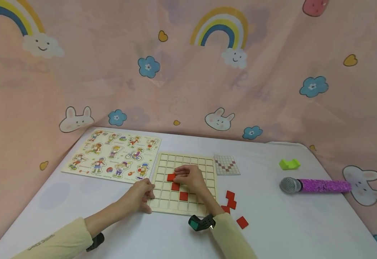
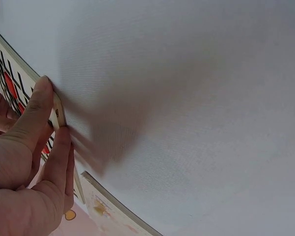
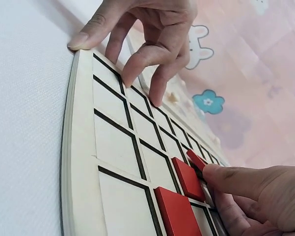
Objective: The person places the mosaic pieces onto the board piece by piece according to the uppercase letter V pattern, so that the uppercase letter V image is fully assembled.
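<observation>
A wooden grid board [image 1: 167, 205] lies on the white table. Its near left corner is held by my left hand [image 1: 139, 196], the thumb at the front edge and curled fingers along the left side. Over the middle of the board, my right hand [image 1: 191, 178] pinches a red square tile [image 3: 196, 159], which looks tilted over a cell in the right wrist view. Two more red tiles, one in the middle [image 1: 175, 186] and one nearer the front [image 1: 183, 196], sit in cells on a diagonal. The right fingertips beneath the pinched tile are partly hidden.
A patterned grid card [image 1: 227, 164] lies beside the board's right edge. Several loose red tiles [image 1: 242, 222] are scattered right of my right forearm. A picture puzzle board [image 1: 110, 154] lies to the left. Farther right are a purple microphone [image 1: 321, 186] and a green block [image 1: 289, 164].
</observation>
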`<action>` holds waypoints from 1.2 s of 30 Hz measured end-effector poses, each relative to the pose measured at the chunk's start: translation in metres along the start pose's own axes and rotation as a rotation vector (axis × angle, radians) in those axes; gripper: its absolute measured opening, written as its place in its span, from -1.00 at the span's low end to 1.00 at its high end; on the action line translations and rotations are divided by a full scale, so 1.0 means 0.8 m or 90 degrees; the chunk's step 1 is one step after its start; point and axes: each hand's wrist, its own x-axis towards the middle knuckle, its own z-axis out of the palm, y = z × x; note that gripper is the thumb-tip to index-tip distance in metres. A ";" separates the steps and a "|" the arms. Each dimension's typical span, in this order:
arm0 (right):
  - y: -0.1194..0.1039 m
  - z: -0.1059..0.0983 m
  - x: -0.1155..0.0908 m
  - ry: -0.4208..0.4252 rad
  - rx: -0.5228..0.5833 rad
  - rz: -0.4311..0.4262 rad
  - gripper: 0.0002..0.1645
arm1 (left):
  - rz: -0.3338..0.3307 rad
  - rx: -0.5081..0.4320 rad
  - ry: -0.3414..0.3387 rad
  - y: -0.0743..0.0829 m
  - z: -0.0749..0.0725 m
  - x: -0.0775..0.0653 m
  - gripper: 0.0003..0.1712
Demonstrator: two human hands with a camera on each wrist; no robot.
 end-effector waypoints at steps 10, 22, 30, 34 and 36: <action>-0.002 0.000 -0.004 -0.021 -0.010 0.001 -0.67 | 0.011 0.001 -0.001 0.000 0.002 0.000 -0.61; 0.003 -0.004 -0.003 -0.034 0.040 0.008 -0.67 | 0.002 0.003 0.000 0.003 0.001 -0.001 -0.61; 0.002 0.001 0.001 -0.031 0.037 0.014 -0.71 | -0.008 -0.004 -0.006 0.004 -0.001 -0.001 -0.62; 0.003 0.001 0.003 -0.034 0.037 0.018 -0.72 | -0.008 -0.006 -0.007 0.003 -0.001 0.000 -0.62; 0.003 0.001 0.004 -0.034 0.044 0.022 -0.72 | -0.007 -0.008 -0.008 0.002 -0.001 0.000 -0.62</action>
